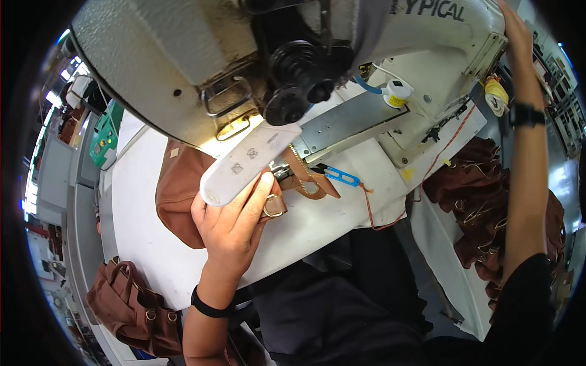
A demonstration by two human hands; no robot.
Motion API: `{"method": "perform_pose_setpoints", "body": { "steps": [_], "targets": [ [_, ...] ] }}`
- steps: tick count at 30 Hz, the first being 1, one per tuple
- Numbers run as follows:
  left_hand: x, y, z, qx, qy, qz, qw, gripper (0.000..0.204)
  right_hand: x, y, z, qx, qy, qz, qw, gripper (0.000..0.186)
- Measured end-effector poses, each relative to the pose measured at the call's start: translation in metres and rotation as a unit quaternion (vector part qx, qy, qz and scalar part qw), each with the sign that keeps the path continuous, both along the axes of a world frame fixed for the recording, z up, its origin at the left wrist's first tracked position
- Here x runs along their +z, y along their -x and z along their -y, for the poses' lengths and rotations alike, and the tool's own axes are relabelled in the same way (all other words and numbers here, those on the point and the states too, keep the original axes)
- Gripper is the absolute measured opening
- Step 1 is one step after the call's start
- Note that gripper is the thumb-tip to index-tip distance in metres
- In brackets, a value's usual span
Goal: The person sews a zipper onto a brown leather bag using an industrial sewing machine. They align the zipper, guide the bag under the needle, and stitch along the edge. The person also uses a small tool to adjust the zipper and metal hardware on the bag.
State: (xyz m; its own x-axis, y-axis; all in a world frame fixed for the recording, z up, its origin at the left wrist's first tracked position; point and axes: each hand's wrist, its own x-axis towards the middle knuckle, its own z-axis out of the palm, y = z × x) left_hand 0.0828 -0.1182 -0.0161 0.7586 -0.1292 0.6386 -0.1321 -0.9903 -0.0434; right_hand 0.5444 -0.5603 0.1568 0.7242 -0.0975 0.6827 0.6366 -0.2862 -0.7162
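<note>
A brown bag [183,189] lies on the white table under the head of a sewing machine [165,49]. My left hand [235,222] grips its edge close to the needle area, beside a leather tab with a brass ring [274,206]. A white cover plate [250,161] hides the stitching spot and part of the bag. Out past the hand lies a loose brown strip with a brass zipper [305,177]. My right hand [517,30] reaches up to the machine's far right end; its fingers are hidden there.
Blue thread snips [342,177] on an orange cord rest right of the bag. Brown bags [476,207] are heaped at the right, and another brown bag [137,308] sits at lower left. A green box [105,137] stands left; a yellow cloth [495,96] is near my right wrist.
</note>
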Motion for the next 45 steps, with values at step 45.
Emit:
{"method": "perform_pose_setpoints", "body": {
  "steps": [45],
  "targets": [
    [0.015,-0.003,-0.004,-0.029,-0.044,-0.015,0.998,0.044,-0.118,0.062,-0.056,-0.104,-0.001,0.098,0.99,0.058]
  ]
}}
